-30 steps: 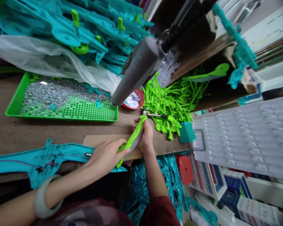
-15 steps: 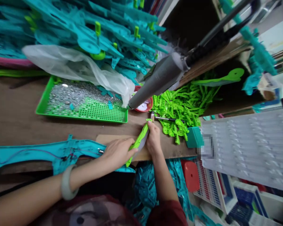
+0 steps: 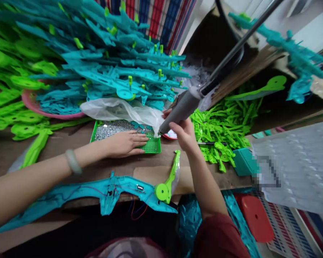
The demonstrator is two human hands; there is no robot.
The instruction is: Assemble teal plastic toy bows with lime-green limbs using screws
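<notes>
My left hand [image 3: 127,144] lies over the green perforated tray [image 3: 153,147], palm down with fingers stretched out, near the small metal screws [image 3: 110,129] in it. On the right, my right hand [image 3: 184,134] is wrapped around a grey electric screwdriver [image 3: 181,109] that hangs at a slant; its fingertips show on the far side and the thumb on the near side. A lime-green plastic part with a clear blade [image 3: 173,175] rests on the end of a long turquoise plastic shell [image 3: 91,191], which holds wires and a small metallic component.
Turquoise parts [image 3: 118,75] are heaped at the back, above a pink basin [image 3: 29,102]. Lime-green parts [image 3: 226,122] pile up at the right beside a cardboard box [image 3: 261,104]. A red stool [image 3: 257,218] stands below the table's right end.
Both hands have let go of the lime-green part, which now lies on the turquoise shell. My left hand moved to the tray; my right hand rose to the screwdriver. The view shifted.
</notes>
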